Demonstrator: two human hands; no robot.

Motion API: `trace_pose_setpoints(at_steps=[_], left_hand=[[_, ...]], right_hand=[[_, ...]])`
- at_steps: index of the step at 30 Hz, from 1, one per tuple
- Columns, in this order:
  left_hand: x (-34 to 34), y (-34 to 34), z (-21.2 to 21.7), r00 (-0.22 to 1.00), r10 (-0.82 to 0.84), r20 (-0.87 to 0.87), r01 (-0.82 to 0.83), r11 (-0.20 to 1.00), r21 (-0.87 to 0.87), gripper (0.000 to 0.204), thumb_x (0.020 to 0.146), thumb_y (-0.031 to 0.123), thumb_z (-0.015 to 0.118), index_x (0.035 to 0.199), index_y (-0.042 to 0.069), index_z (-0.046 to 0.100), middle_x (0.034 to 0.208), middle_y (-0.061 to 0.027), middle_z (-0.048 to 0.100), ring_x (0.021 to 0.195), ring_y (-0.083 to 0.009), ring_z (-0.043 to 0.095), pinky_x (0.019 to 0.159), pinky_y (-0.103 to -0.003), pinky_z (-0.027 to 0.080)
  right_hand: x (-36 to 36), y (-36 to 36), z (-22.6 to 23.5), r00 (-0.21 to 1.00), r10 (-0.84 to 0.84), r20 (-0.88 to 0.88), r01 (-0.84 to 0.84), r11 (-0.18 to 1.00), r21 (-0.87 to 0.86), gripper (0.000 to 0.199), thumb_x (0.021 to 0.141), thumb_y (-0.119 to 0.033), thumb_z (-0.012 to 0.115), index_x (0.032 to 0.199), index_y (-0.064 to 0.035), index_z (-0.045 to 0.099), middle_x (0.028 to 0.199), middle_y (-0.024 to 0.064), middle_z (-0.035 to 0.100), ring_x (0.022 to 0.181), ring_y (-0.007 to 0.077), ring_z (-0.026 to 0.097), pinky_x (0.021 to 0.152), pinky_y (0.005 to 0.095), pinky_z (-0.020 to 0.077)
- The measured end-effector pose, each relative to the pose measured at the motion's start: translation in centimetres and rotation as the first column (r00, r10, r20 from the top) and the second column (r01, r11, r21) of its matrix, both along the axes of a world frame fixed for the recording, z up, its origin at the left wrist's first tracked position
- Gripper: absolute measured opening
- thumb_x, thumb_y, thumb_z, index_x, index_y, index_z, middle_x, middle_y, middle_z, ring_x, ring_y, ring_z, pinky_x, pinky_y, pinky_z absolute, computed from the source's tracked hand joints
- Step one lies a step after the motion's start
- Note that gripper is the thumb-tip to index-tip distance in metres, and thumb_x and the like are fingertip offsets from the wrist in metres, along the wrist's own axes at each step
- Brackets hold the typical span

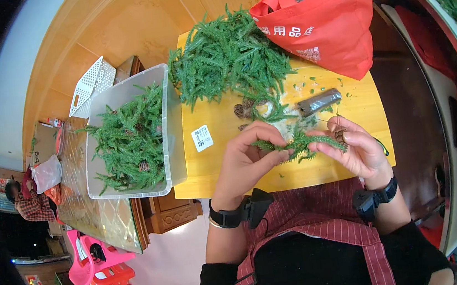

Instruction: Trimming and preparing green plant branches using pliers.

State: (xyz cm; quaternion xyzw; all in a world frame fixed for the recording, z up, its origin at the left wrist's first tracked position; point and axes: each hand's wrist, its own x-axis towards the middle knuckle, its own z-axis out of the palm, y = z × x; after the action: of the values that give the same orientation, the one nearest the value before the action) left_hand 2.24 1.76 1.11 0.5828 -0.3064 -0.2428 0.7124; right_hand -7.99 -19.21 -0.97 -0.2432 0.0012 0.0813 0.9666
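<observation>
Above the yellow table's (226, 170) near edge, my left hand (250, 159) pinches a green artificial pine sprig (299, 145) by its left part. Thumb and fingers of my right hand (364, 153) are closed around a small brown pine cone (339, 135), against the sprig's right tip. A thin dark wire sticks up by the cone. Just beyond my hands lie a few loose pine cones (244, 108) and a bundle of dark wires in clear wrap (319, 102). A big pile of green sprigs (228, 56) covers the table's far left part.
To the left stands a clear plastic bin (172, 143) full of sprigs with cones among them. A red bag (333, 26) of pine cones stands at the far right. A white label card (202, 138) lies near the bin. Pink and red stools (112, 280) are at lower left.
</observation>
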Motion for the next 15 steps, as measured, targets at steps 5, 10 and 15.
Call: trace_pose_setpoints(at_steps=[5,10,15], left_hand=[[-0.3,-0.2,0.4,0.995,0.047,-0.086,-0.053,0.996,-0.065,0.019,0.074,-0.012,0.06,0.089,-0.001,0.058,0.092,-0.0067,0.051,0.083,-0.0137,0.057,0.068,-0.022,0.052],[-0.6,-0.8,0.3,0.969,0.219,-0.116,-0.229,0.969,-0.089,0.015,0.076,-0.009,0.06,0.088,-0.001,0.058,0.092,-0.0067,0.055,0.075,-0.0137,0.062,0.056,-0.019,0.049],[-1.3,-1.5,-0.1,0.964,0.263,-0.043,-0.266,0.957,-0.113,0.015,0.078,-0.007,0.059,0.091,-0.001,0.057,0.094,-0.0067,0.055,0.076,-0.0129,0.062,0.054,-0.018,0.047]], right_hand=[[-0.3,0.6,1.4,0.982,-0.187,0.019,0.187,0.962,-0.197,0.023,0.08,-0.002,0.05,0.102,0.0025,0.045,0.114,0.0241,0.047,0.108,0.0352,0.051,0.095,0.0401,0.0423],[-2.2,1.3,3.2,0.686,-0.296,0.664,0.704,0.041,-0.709,0.031,0.067,0.009,0.05,0.097,-0.0002,0.049,0.093,0.0093,0.048,0.079,0.0147,0.052,0.067,0.0242,0.0422],[-1.6,3.3,4.4,0.785,-0.054,0.618,0.609,-0.121,-0.784,0.033,0.061,0.0,0.071,0.093,-0.0018,0.061,0.087,0.0096,0.056,0.072,0.017,0.054,0.061,0.0254,0.0444]])
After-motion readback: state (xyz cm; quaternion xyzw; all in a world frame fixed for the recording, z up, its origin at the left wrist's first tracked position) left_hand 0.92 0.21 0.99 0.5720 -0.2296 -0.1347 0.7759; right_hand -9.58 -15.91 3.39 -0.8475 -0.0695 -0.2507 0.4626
